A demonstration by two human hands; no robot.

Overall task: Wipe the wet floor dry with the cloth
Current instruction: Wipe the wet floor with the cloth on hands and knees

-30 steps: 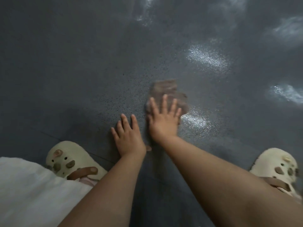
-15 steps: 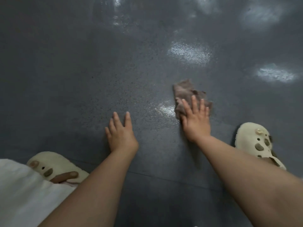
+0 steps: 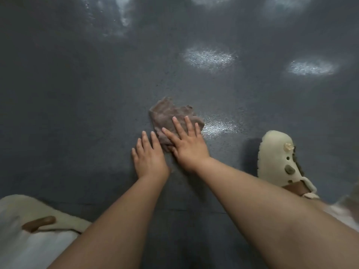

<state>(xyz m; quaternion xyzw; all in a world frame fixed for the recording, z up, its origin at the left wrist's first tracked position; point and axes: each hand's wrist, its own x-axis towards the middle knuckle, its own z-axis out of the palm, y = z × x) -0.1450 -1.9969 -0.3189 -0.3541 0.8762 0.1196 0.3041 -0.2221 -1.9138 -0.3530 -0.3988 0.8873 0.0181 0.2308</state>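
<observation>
- Dark grey speckled floor [image 3: 77,94] filling pretty much the whole head view, matte in the middle and glossy in spots.
- Brownish crumpled cloth [image 3: 167,113] lying flat on the floor, roughly centre of the view, a bit bunched along its far edge.
- Right hand [image 3: 186,140] pressed flat on the near half of the cloth, fingers straight and spread, not curled around anything, just palm-down on the fabric.
- Left hand [image 3: 149,156] flat on the bare floor just beside the right one, fingers straight and close together, holding nothing; fingertips right at the cloth's near-left edge, can't tell if actually touching it.
- Shiny wet patch [image 3: 217,125] right next to the cloth on its right side, touching the edge or nearly so.
- More bright glossy patches [image 3: 209,58] farther out and toward the top, well apart from the cloth.
- Cream clog [image 3: 277,158] with little charms and a brown strap on the right, near the wet patch.
- Other cream clog [image 3: 38,214] at bottom left, mostly hidden by white fabric [image 3: 29,247].
</observation>
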